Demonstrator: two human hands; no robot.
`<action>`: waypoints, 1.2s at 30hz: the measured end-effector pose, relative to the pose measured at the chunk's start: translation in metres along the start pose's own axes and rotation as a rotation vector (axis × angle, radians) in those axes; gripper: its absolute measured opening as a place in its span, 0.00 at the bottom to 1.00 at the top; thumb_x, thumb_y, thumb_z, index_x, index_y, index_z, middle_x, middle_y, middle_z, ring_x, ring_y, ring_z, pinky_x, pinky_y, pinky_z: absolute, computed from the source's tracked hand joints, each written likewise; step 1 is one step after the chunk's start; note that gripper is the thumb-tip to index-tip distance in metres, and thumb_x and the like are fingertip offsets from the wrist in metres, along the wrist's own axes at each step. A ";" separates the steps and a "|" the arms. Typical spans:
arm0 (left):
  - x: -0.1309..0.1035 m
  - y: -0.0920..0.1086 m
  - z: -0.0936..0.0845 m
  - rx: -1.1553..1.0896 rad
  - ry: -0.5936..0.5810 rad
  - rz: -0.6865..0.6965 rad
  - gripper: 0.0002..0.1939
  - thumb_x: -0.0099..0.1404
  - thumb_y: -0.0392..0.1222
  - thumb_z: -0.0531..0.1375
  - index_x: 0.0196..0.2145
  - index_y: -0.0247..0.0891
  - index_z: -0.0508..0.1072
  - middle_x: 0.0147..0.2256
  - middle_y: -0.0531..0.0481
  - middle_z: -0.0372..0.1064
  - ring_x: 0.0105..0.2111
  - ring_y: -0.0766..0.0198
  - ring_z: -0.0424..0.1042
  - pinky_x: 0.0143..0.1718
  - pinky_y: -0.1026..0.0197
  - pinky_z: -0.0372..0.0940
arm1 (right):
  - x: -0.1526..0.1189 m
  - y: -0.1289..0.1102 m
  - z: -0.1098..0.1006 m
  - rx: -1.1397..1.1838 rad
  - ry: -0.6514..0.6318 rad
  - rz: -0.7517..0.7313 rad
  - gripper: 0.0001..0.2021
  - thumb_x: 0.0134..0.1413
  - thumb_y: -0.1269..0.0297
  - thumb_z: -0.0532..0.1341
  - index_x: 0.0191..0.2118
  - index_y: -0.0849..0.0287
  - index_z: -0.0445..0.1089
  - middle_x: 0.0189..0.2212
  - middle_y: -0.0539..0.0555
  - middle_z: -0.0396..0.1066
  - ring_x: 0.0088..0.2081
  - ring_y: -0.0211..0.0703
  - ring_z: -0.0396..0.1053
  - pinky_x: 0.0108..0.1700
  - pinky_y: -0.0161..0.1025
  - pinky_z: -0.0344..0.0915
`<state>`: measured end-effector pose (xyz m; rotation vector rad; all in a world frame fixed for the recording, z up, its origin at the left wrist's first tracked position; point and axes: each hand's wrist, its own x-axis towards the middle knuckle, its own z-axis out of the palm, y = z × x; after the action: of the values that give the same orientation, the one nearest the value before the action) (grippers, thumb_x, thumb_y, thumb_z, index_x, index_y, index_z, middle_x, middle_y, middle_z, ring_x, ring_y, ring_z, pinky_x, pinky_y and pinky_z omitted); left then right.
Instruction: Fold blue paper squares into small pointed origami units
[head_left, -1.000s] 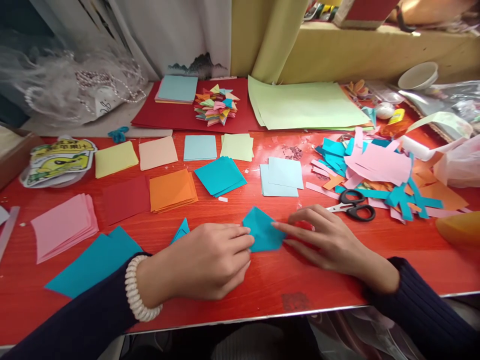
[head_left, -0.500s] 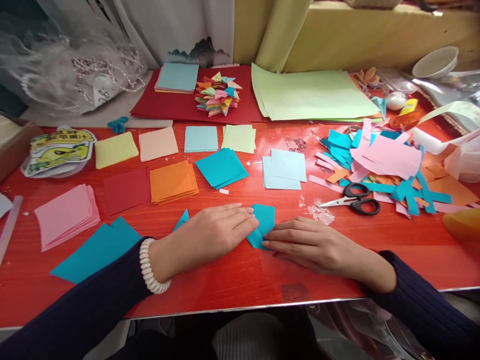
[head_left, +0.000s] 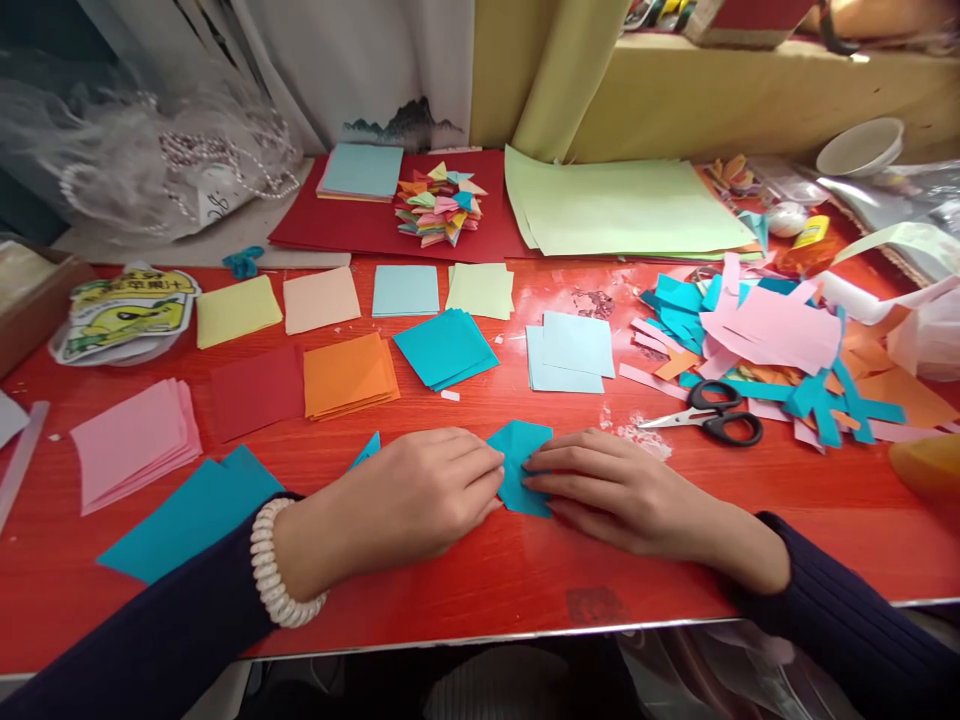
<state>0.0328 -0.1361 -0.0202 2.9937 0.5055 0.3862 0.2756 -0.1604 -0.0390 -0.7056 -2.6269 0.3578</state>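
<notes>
A folded blue paper (head_left: 525, 468) lies on the red table (head_left: 480, 590) between my two hands. My left hand (head_left: 424, 490), its fingers together, touches the paper's left edge with its fingertips. From the right, my right hand (head_left: 626, 490) presses its fingertips on the paper, its fingers slightly apart; the thumbs are hidden. A small folded blue piece (head_left: 367, 451) shows partly behind my left hand. Larger blue sheets (head_left: 195, 512) lie partly under my left sleeve.
Black-handled scissors (head_left: 720, 412) lie right of my hands, before a heap of paper scraps (head_left: 780, 335). Behind are stacks of orange (head_left: 349, 375), blue (head_left: 445, 348) and light blue paper (head_left: 570, 352). A many-pointed paper piece (head_left: 441, 205) stands on red sheets.
My left hand has drawn back from over the paper to its left edge, and more of the paper shows. My right fingertips remain on it. The view has tilted slightly upward.
</notes>
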 end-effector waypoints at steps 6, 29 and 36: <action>-0.003 0.000 -0.003 -0.022 -0.040 0.002 0.14 0.68 0.40 0.48 0.45 0.33 0.69 0.45 0.45 0.70 0.47 0.59 0.68 0.50 0.53 0.64 | 0.004 0.003 -0.007 -0.140 -0.022 -0.146 0.14 0.56 0.71 0.57 0.49 0.63 0.65 0.45 0.57 0.71 0.48 0.44 0.66 0.46 0.42 0.67; 0.000 0.003 -0.004 -0.043 -0.092 -0.019 0.12 0.66 0.36 0.48 0.39 0.32 0.71 0.42 0.43 0.69 0.42 0.57 0.68 0.43 0.55 0.67 | 0.023 -0.011 0.009 0.225 0.084 0.432 0.05 0.57 0.68 0.55 0.33 0.60 0.68 0.30 0.54 0.66 0.33 0.40 0.63 0.35 0.38 0.65; 0.000 0.006 -0.005 -0.056 -0.037 -0.009 0.11 0.66 0.36 0.48 0.37 0.32 0.70 0.35 0.44 0.70 0.40 0.59 0.69 0.42 0.57 0.66 | 0.022 -0.012 0.016 0.195 0.101 0.502 0.02 0.56 0.70 0.56 0.33 0.60 0.65 0.30 0.53 0.65 0.33 0.41 0.62 0.35 0.38 0.62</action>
<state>0.0334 -0.1414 -0.0145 2.9376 0.4958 0.3382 0.2465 -0.1615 -0.0423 -1.2725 -2.2539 0.6880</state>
